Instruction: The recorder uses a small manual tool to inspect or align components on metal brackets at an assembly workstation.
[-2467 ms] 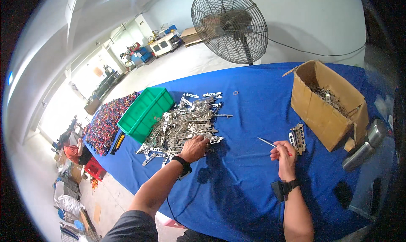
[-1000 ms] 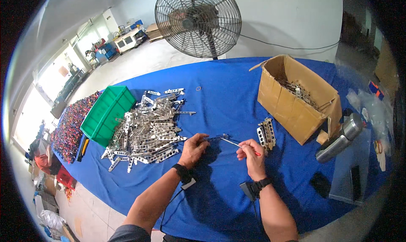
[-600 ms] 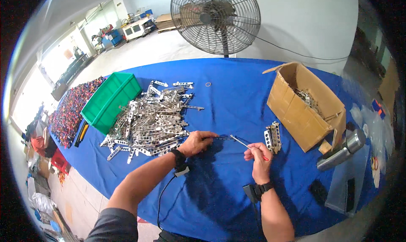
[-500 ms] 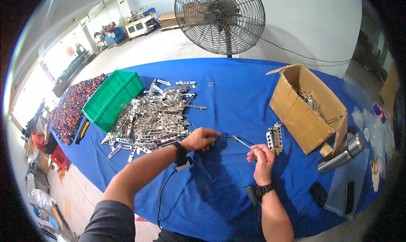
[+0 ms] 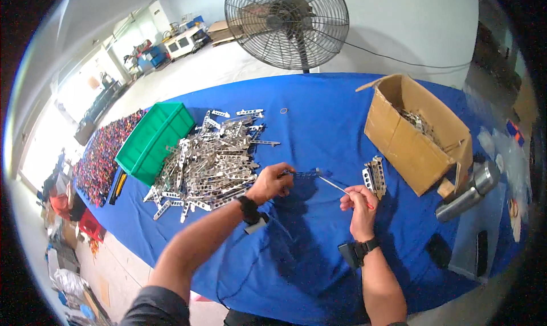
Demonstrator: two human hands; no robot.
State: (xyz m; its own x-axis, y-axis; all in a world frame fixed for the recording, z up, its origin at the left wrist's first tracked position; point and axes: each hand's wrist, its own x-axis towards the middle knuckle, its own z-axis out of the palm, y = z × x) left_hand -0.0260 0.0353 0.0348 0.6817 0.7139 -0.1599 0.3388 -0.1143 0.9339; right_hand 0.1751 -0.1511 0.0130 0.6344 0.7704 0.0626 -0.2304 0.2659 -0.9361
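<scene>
My left hand [image 5: 271, 183] is closed on one end of a perforated metal strip [image 5: 306, 174], which points to the right above the blue cloth. A slim metal rod tool with a red end [image 5: 334, 185] is pinched in my right hand [image 5: 360, 209]. Its tip meets or nearly meets the strip's far end; contact is too small to tell. To the left of my left hand spreads a big heap of similar metal strips [image 5: 213, 161]. Just beyond my right hand, several strips [image 5: 374, 177] lie side by side in a small row.
A green plastic bin [image 5: 156, 141] tilts at the heap's left, beside a mound of small multicoloured pieces [image 5: 105, 161]. On the right stand a cardboard box [image 5: 399, 146] holding metal parts and a steel flask [image 5: 468, 192]. A large fan [image 5: 288, 24] rises behind the table.
The view has shifted slightly. Both hands keep their grip on the strip and the rod tool, and the tool's tip stays at the strip's far end.
</scene>
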